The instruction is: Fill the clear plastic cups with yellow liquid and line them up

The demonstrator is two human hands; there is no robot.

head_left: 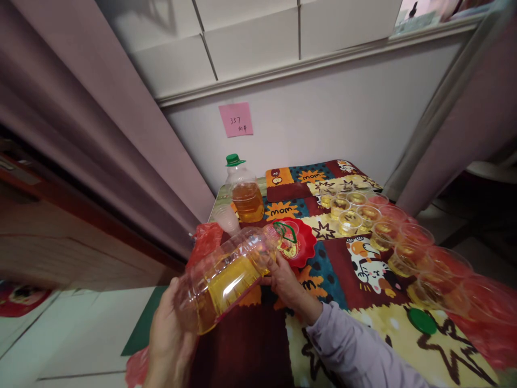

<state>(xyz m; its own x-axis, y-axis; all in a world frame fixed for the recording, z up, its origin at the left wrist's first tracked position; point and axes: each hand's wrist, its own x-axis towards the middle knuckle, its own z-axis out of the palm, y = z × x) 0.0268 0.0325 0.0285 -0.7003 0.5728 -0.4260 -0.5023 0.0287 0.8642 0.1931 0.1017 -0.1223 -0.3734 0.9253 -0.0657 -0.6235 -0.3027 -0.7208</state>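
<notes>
A large clear plastic bottle (pixel 230 277) of yellow liquid is tilted on its side between my hands, its neck up and to the right. My left hand (pixel 172 323) is wrapped round its base end. Near the neck, my right hand (pixel 286 283) grips the bottle from below. Just beyond the neck lies a red scalloped dish (pixel 305 245), with a green loop (pixel 288 233) showing over it. Whether the loop belongs to the bottle, I cannot tell. A flat green lid (pixel 422 320) rests on the patterned mat at the right.
Several clear plastic cups (pixel 350 221) with yellow liquid stand along the table's right side. Behind my bottle is a green-capped jug (pixel 247 199) of amber liquid, with a whitish translucent object (pixel 226 220) before it. Red plastic film (pixel 205 242) hangs at the left edge. A wall (pixel 323 113) closes the back.
</notes>
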